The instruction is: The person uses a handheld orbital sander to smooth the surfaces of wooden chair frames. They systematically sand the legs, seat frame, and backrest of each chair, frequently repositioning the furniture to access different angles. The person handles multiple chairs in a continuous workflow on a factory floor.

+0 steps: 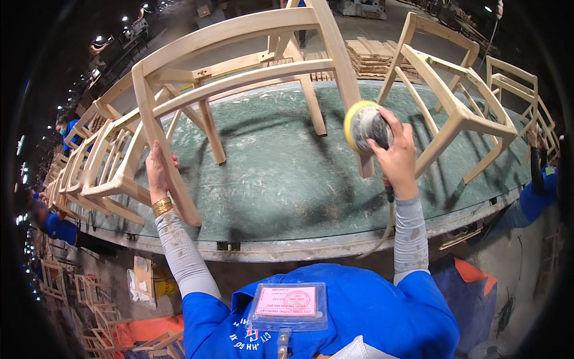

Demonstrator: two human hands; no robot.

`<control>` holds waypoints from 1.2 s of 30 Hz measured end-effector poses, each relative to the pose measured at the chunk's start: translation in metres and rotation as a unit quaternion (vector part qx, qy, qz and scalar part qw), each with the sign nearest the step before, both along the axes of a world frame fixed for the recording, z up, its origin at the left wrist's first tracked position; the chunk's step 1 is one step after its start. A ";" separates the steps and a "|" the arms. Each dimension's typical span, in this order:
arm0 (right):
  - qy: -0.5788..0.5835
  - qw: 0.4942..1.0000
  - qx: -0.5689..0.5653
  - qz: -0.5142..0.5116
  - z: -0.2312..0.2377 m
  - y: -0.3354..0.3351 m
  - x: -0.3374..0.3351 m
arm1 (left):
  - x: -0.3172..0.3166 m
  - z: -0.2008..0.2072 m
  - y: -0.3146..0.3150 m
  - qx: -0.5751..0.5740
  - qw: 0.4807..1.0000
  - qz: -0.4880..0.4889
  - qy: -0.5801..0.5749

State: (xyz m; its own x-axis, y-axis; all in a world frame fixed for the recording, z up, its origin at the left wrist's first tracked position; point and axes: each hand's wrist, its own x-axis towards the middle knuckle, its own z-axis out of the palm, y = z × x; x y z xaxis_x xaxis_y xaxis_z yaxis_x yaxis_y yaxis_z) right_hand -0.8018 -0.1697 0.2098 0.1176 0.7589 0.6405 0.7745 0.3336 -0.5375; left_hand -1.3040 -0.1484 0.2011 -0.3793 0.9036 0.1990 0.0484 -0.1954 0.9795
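Blue shirt (382, 311): nearest of all, with a badge (290, 299) in a clear sleeve on the chest.
Left hand (157, 170): wrapped around the near left leg (181, 197) of the chair (239, 85), fingertips showing past its far side; a gold bracelet (162, 206) at the wrist.
Right hand (397, 158): closed over the back of the sander (372, 127), near the lower part of the right leg (345, 75).
Sander: yellow pad (348, 128) overlapping that leg, facing it; whether it presses on the wood I cannot tell. A pale hose (390, 221) drops from it to the table edge.
Chair: bare pale wood, ahead of the person, its near side spanning from left hand to sander, its rails above and beyond both hands.
Table (269, 179): green, scuffed, dusty, beneath the chair.
Side chairs: a row (122, 185) on the left, others (457, 113) on the right.
Co-workers: blue sleeves (538, 194) at right, more at far left.
Planks (373, 57): stacked beyond the table.
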 end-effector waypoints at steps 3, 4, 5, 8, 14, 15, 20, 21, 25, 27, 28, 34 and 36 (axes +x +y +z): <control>-0.005 1.000 0.012 0.018 -0.007 -0.004 0.004 | 0.001 0.000 0.000 0.000 1.000 0.004 0.008; -0.012 0.999 0.018 0.024 -0.008 -0.006 0.005 | 0.000 -0.001 -0.001 0.000 1.000 0.007 0.012; -0.020 1.000 0.011 0.021 -0.006 -0.002 0.004 | -0.001 -0.001 -0.001 0.000 1.000 0.010 0.016; -0.036 0.999 -0.011 0.018 0.001 0.003 0.001 | 0.004 -0.003 0.000 0.001 1.000 0.009 0.008; -0.003 1.000 0.028 -0.001 0.004 0.021 0.007 | 0.005 -0.005 -0.004 0.001 1.000 0.008 0.019; -0.003 0.999 0.034 0.009 0.001 0.021 0.011 | 0.006 -0.005 -0.004 0.004 1.000 0.009 0.021; 0.002 1.000 0.015 0.012 -0.004 0.018 0.021 | 0.008 -0.009 -0.009 0.010 0.999 0.016 0.031; 0.005 1.000 0.000 -0.004 0.001 0.020 0.020 | 0.009 -0.009 -0.008 0.011 0.999 0.015 0.030; -0.002 0.999 0.035 0.014 -0.009 0.017 0.027 | 0.013 -0.008 -0.007 0.008 0.999 0.018 0.041; 0.000 1.000 0.018 -0.007 -0.009 0.017 0.027 | 0.013 -0.008 -0.005 0.006 0.999 0.016 0.047; -0.002 1.000 0.017 -0.005 -0.011 0.013 0.027 | 0.011 -0.007 -0.004 0.006 0.999 0.013 0.047; 0.032 0.999 -0.037 0.000 -0.035 -0.042 0.041 | 0.009 -0.002 0.001 -0.003 0.999 0.019 0.039; 0.076 0.996 -0.048 -0.011 -0.039 -0.058 0.044 | 0.007 0.000 0.005 -0.014 0.999 0.016 0.045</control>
